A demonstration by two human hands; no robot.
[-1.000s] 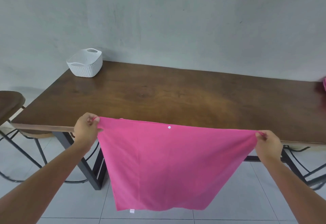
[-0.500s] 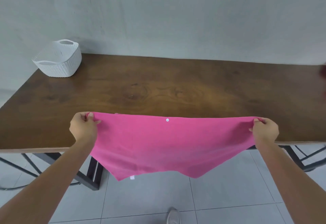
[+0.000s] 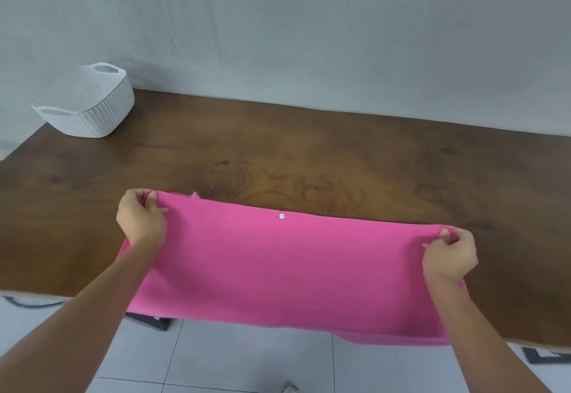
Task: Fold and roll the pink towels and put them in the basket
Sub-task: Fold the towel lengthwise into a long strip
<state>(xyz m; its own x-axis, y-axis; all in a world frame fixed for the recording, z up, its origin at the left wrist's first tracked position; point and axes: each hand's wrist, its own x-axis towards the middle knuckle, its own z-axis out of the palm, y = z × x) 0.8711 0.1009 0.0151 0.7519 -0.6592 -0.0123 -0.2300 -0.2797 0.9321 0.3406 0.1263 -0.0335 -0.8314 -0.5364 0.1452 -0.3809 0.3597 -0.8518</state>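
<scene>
Left hand: I see my left hand (image 3: 140,218) over the table, fingers curled and pinching the far left corner of the towel.
Right hand: my right hand (image 3: 449,256) pinches the far right corner, thumb and fingers clamped on the cloth.
Towel: the pink towel (image 3: 287,266) is stretched taut between both hands; its near edge hangs past the near table edge. Whether the middle rests on the wood, I cannot tell. A small white dot (image 3: 281,216) sits near its far edge.
Basket: the white basket (image 3: 89,105) stands upright at the far left corner of the table, well apart from the towel.
Table: dark wooden table (image 3: 309,160), against a grey wall (image 3: 309,28).
Floor: pale tiles (image 3: 231,358) below the near edge.
</scene>
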